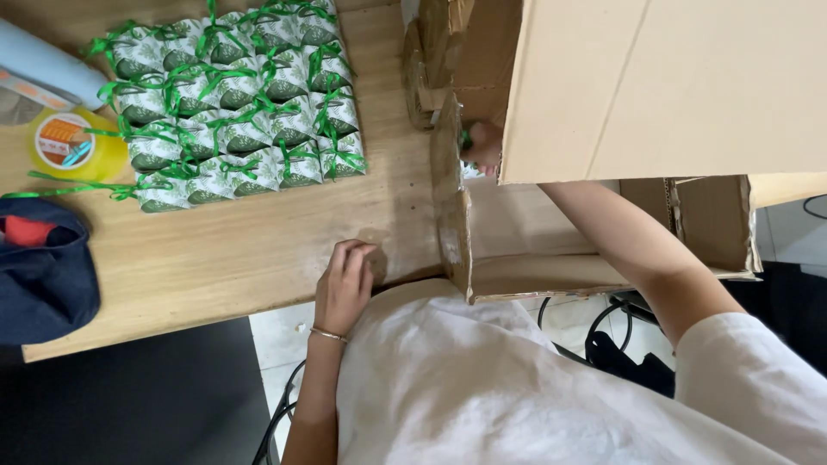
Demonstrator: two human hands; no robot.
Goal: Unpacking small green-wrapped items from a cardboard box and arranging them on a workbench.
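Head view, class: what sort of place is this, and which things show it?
Probably a small packing workspace. Rows of small favour boxes with green ribbons fill a wooden table, a tape roll lies beside them, and the right hand reaches into a cardboard carton.

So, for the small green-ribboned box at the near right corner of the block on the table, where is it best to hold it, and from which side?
Probably pinch the ribbon bow on top of that corner box, or its two outer walls. Come from the bare table at its open front and right: the other gift boxes press against its remaining sides, so fingers cannot slip in there.
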